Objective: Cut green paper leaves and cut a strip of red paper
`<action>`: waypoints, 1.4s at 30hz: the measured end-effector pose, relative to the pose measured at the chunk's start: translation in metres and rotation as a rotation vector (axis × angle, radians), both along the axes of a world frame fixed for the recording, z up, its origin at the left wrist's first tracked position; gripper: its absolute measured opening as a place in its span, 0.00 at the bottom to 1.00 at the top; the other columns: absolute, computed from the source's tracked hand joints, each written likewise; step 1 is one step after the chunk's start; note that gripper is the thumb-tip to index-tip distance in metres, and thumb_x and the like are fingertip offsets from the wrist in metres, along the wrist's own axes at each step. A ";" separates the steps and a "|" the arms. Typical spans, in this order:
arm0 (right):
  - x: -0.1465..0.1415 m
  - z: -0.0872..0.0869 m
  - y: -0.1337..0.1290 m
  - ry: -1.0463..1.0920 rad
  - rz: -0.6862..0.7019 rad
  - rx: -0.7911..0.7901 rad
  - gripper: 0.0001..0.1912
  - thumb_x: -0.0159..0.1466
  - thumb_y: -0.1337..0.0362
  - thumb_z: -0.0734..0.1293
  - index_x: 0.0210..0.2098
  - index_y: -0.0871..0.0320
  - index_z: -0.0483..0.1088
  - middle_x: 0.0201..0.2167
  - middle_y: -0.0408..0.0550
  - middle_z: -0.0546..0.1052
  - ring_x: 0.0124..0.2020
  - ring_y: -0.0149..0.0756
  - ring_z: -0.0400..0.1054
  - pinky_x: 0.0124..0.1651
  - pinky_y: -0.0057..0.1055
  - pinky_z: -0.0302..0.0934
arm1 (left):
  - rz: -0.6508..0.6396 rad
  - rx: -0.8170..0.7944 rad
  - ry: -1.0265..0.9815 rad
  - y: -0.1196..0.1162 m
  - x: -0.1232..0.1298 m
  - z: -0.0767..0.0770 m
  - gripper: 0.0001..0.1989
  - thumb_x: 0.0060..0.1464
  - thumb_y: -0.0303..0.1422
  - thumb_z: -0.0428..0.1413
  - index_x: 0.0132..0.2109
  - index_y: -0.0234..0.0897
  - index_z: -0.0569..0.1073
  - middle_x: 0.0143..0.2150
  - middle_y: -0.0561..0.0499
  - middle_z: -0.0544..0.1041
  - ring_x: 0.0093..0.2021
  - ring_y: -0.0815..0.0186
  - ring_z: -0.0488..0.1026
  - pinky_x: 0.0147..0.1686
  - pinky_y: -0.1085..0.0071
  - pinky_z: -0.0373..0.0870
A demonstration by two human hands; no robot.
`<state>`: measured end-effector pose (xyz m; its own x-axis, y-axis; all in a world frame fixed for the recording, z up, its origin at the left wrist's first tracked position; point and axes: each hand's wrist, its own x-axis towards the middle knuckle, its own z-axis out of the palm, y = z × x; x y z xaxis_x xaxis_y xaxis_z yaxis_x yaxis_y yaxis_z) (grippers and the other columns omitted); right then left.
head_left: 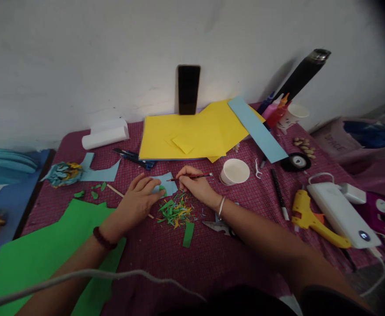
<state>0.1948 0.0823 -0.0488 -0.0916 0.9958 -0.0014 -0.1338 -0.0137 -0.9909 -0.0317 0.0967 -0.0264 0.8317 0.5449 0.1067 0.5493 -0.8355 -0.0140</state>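
Note:
My right hand [195,186] is closed around a dark pencil [201,176], its tip over a small light blue paper [171,181]. My left hand [140,197] lies across the left side of that paper with its fingers extended, partly hiding it. Under those fingertips shows a green paper piece [162,190]. A heap of green and yellow paper shreds [174,210] lies just below, near both hands. Beneath the right forearm are scissors [217,226], partly covered. A thin wooden stick [114,190] passes under my left hand.
Yellow sheets [186,136] lie at the back, before an upright phone [188,90]. A white paper cup [234,171] stands right of my right hand. Green sheets [48,245] lie left; a yellow glue gun [306,215] lies right. A white cable [113,275] crosses the foreground.

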 end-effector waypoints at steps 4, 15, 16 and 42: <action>-0.003 0.000 -0.003 -0.134 0.056 0.051 0.06 0.58 0.70 0.60 0.28 0.57 0.67 0.18 0.37 0.68 0.21 0.29 0.61 0.26 0.26 0.54 | 0.046 0.026 0.082 -0.024 0.005 -0.006 0.21 0.58 0.23 0.49 0.56 0.38 0.71 0.53 0.45 0.75 0.54 0.57 0.69 0.63 0.53 0.55; -0.009 -0.004 -0.005 -0.385 0.090 0.153 0.07 0.59 0.70 0.61 0.28 0.56 0.69 0.23 0.40 0.73 0.26 0.31 0.66 0.30 0.27 0.58 | 0.152 0.013 -0.062 -0.038 0.005 -0.020 0.17 0.59 0.25 0.51 0.54 0.37 0.74 0.55 0.47 0.76 0.55 0.55 0.69 0.62 0.49 0.55; -0.009 -0.004 -0.005 -0.401 0.087 0.154 0.07 0.60 0.70 0.61 0.28 0.56 0.69 0.23 0.40 0.73 0.26 0.31 0.66 0.30 0.27 0.58 | 0.155 0.006 -0.068 -0.039 0.005 -0.020 0.17 0.59 0.25 0.51 0.54 0.38 0.74 0.54 0.47 0.76 0.55 0.55 0.69 0.62 0.49 0.55; -0.006 -0.002 -0.005 -0.371 0.127 0.082 0.07 0.55 0.72 0.60 0.25 0.57 0.67 0.18 0.37 0.68 0.22 0.29 0.61 0.26 0.26 0.53 | 0.145 -0.011 -0.089 -0.041 0.010 -0.012 0.14 0.58 0.24 0.51 0.50 0.35 0.74 0.49 0.48 0.78 0.48 0.58 0.72 0.61 0.51 0.56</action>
<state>0.1889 0.0776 -0.0512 -0.2222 0.9748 0.0220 0.2309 0.0745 -0.9701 -0.0220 0.0558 -0.0385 0.7320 0.6597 0.1699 0.6624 -0.7475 0.0487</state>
